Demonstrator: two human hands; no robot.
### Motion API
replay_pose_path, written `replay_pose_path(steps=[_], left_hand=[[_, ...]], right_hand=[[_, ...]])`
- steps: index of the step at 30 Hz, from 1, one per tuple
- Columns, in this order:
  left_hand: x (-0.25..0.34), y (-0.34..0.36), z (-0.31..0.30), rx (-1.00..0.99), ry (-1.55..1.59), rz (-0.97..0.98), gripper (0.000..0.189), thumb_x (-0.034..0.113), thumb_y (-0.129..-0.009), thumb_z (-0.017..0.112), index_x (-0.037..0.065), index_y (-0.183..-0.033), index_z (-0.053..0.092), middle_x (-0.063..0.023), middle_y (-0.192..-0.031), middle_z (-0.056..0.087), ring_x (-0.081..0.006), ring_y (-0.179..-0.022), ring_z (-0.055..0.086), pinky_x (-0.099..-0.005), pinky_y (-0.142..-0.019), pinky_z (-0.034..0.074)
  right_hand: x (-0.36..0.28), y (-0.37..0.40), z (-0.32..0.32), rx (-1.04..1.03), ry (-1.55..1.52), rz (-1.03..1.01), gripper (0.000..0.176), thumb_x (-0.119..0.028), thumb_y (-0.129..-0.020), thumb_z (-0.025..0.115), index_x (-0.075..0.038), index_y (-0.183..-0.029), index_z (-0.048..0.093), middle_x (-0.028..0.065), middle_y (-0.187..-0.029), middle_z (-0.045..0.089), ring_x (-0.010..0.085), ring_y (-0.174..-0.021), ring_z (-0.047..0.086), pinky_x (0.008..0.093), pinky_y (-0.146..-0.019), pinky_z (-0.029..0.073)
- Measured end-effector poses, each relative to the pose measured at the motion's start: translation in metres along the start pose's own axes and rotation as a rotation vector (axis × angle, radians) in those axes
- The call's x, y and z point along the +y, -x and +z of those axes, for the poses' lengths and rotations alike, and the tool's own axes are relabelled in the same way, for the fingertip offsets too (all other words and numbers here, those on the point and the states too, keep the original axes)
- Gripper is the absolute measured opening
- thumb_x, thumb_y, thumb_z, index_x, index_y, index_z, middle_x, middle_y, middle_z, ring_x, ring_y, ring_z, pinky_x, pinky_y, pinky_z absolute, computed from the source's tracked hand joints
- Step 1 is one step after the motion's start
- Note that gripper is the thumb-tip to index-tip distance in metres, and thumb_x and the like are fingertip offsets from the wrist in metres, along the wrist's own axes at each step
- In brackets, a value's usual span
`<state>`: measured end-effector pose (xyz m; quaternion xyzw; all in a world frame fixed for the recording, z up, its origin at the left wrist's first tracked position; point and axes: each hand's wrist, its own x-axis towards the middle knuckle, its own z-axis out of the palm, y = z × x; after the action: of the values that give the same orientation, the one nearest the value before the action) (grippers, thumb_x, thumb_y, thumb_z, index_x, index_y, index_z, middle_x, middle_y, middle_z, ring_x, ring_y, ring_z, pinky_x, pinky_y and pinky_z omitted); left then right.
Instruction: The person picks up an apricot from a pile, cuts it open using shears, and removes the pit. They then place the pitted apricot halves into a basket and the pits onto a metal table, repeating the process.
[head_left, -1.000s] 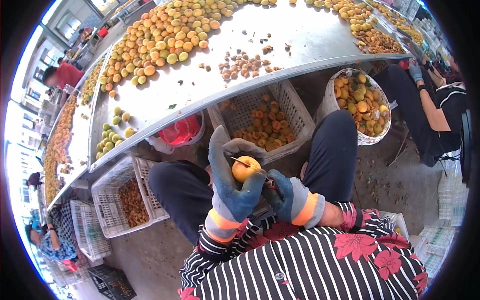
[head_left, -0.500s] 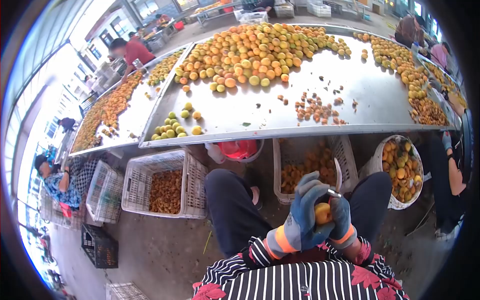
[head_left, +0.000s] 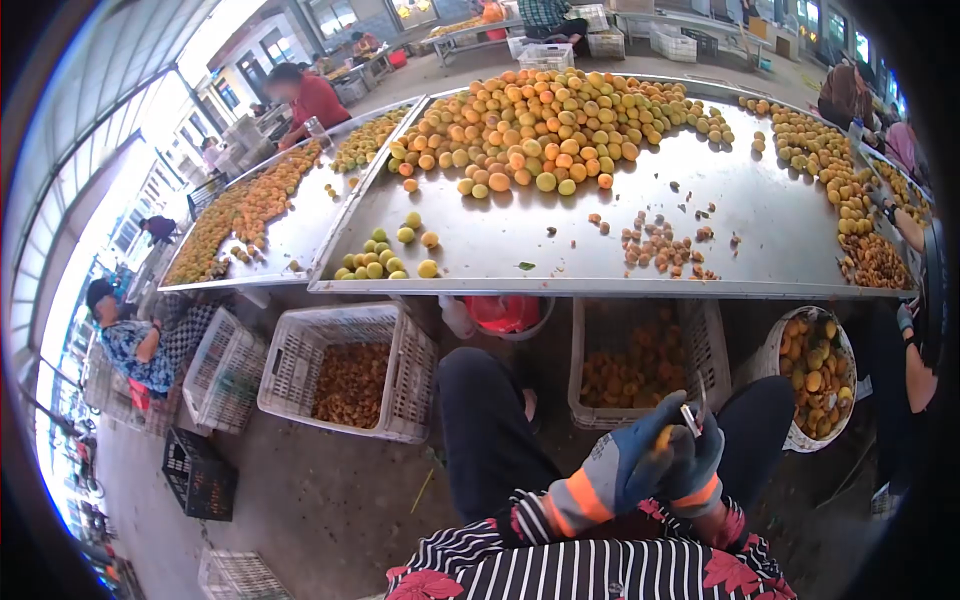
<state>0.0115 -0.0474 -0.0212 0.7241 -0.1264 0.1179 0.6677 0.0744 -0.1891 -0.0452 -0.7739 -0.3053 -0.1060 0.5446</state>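
Both hands have sunk lower over your lap: your left hand (head_left: 630,467) closes round the apricot (head_left: 663,438) to steady it, your right hand (head_left: 706,463) grips the knife (head_left: 692,414), below the tabletop (head_left: 590,262) near edge.

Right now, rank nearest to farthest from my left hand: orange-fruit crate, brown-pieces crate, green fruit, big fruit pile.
Left hand grips a fruit, right hand a knife.
1. Orange-fruit crate, straight ahead under the table.
2. Brown-pieces crate, ahead to the left.
3. Green fruit, table's near left edge.
4. Big fruit pile, far across the table.
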Motion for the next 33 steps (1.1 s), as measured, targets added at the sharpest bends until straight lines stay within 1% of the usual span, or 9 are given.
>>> replay_pose_path(steps=[5, 9, 14, 18, 21, 22, 24, 28, 33], left_hand=[[-0.026, 0.002, 0.017, 0.17, 0.291, -0.189, 0.048, 0.025, -0.098, 0.047, 0.001, -0.14, 0.045, -0.0119, -0.12, 0.063, -0.0215, -0.108, 0.062, -0.0352, -0.098, 0.047], [-0.054, 0.0, 0.019, 0.198, -0.093, 0.115, 0.042, 0.013, -0.092, 0.056, 0.002, -0.133, 0.049, -0.0115, -0.119, 0.061, -0.0223, -0.111, 0.06, -0.0359, -0.097, 0.046], [-0.031, -0.002, -0.001, 0.084, 0.066, 0.026, 0.04, 0.013, -0.088, 0.063, 0.002, -0.126, 0.053, -0.0129, -0.117, 0.061, -0.0267, -0.112, 0.059, -0.0358, -0.098, 0.045], [-0.029, -0.001, -0.012, 0.147, 0.211, -0.358, 0.036, 0.022, -0.098, 0.049, 0.0, -0.127, 0.053, -0.0137, -0.118, 0.06, -0.0225, -0.107, 0.06, -0.0322, -0.092, 0.048], [-0.039, -0.008, -0.018, 0.266, 0.479, -0.563, 0.031, 0.017, -0.093, 0.048, -0.001, -0.116, 0.058, -0.0095, -0.103, 0.064, -0.0142, -0.087, 0.061, -0.027, -0.077, 0.051], [-0.044, -0.011, -0.021, 0.257, 0.305, -0.489, 0.029, 0.017, -0.092, 0.049, 0.0, -0.113, 0.058, -0.0093, -0.096, 0.065, -0.0135, -0.073, 0.06, -0.0258, -0.061, 0.05], [-0.061, -0.016, -0.027, 0.262, 0.526, -0.611, 0.03, 0.016, -0.092, 0.049, 0.0, -0.116, 0.057, -0.0112, -0.096, 0.064, -0.0186, -0.077, 0.063, -0.0284, -0.067, 0.052], [-0.088, -0.04, -0.027, 0.282, 0.385, -0.411, 0.03, 0.02, -0.096, 0.05, 0.0, -0.116, 0.058, -0.009, -0.093, 0.063, -0.017, -0.074, 0.062, -0.0271, -0.066, 0.051], [-0.089, -0.055, -0.021, 0.265, -0.146, -0.201, 0.038, 0.031, -0.105, 0.042, 0.002, -0.121, 0.06, -0.0068, -0.105, 0.064, -0.0129, -0.093, 0.061, -0.0257, -0.077, 0.05]], right_hand=[[-0.004, -0.005, 0.014, 0.07, -0.085, 0.01, 0.019, -0.021, -0.086, 0.064, -0.003, -0.087, 0.058, 0.0128, -0.064, 0.059, 0.0291, -0.053, 0.06, 0.0354, -0.05, 0.045], [-0.005, -0.011, 0.016, 0.052, -0.002, -0.089, 0.019, -0.022, -0.086, 0.064, -0.004, -0.086, 0.06, 0.0136, -0.066, 0.06, 0.0305, -0.054, 0.061, 0.0366, -0.051, 0.046], [-0.007, -0.024, 0.012, -0.064, -0.075, -0.143, 0.019, -0.021, -0.087, 0.062, -0.002, -0.09, 0.061, 0.0115, -0.068, 0.061, 0.0253, -0.057, 0.061, 0.0359, -0.053, 0.046], [0.008, -0.028, 0.014, -0.012, -0.395, 0.49, 0.023, -0.019, -0.098, 0.05, 0.0, -0.098, 0.064, 0.0056, -0.078, 0.064, 0.0095, -0.075, 0.059, 0.0305, -0.065, 0.049], [0.036, -0.033, 0.011, -0.021, -0.167, 0.201, 0.027, -0.014, -0.093, 0.056, 0.002, -0.115, 0.061, 0.0099, -0.091, 0.068, 0.0161, -0.084, 0.064, 0.0282, -0.078, 0.052], [0.044, -0.031, 0.009, -0.061, -0.189, 0.198, 0.031, -0.012, -0.09, 0.059, 0.002, -0.118, 0.059, 0.0107, -0.095, 0.068, 0.0188, -0.085, 0.065, 0.0287, -0.08, 0.052], [0.047, -0.033, 0.007, -0.14, -0.413, 0.41, 0.034, -0.022, -0.092, 0.058, -0.002, -0.119, 0.058, 0.0084, -0.095, 0.066, 0.0183, -0.082, 0.065, 0.0273, -0.073, 0.052], [0.031, -0.046, -0.001, -0.048, -0.982, 1.06, 0.036, -0.044, -0.1, 0.051, -0.011, -0.11, 0.059, 0.0015, -0.084, 0.061, 0.0123, -0.07, 0.062, 0.0242, -0.053, 0.051], [0.018, -0.049, -0.002, 0.025, -0.727, 0.903, 0.033, -0.04, -0.098, 0.056, -0.009, -0.103, 0.064, 0.0007, -0.082, 0.062, 0.009, -0.073, 0.061, 0.025, -0.055, 0.05]])
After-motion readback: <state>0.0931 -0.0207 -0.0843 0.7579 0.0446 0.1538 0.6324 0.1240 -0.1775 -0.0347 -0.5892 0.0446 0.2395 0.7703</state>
